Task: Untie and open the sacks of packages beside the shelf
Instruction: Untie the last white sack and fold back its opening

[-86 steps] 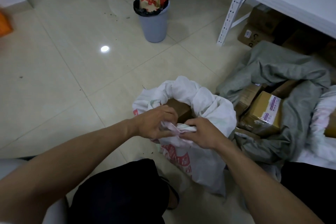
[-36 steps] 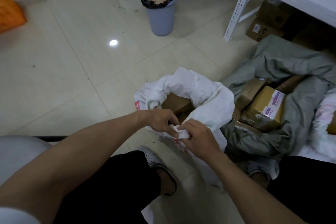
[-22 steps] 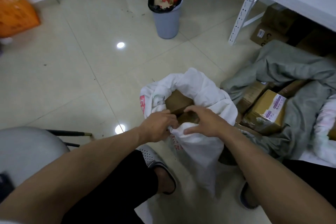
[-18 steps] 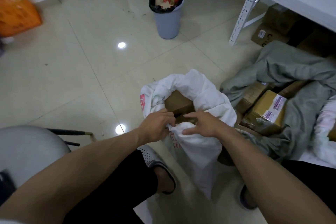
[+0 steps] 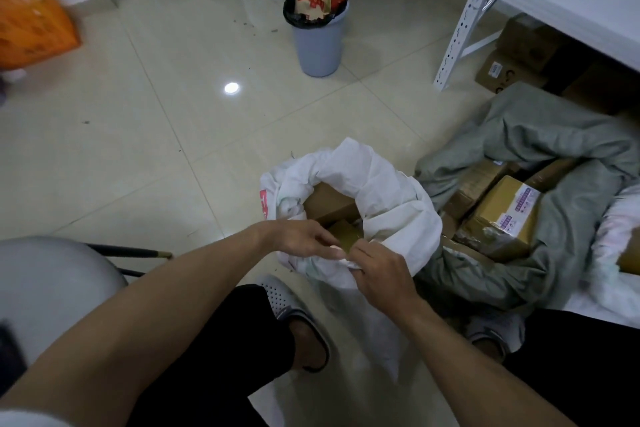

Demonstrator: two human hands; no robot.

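Pinching the near rim of the sack (image 5: pixel 391 204) side by side, left hand (image 5: pixel 301 243) and right hand (image 5: pixel 377 274) both curl their fingers on the cloth, and the mouth lies just beyond them, on the floor (image 5: pixel 173 121) near the shelf (image 5: pixel 460 21).

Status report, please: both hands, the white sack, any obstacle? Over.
Left hand and right hand both pinch near rim of white sack. Mouth open, brown boxes visible inside. No obstacle seen; grey sack lies open beside it.

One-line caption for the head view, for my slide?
Left hand and right hand pinch the near rim of the open white woven sack, brown cardboard boxes showing inside.
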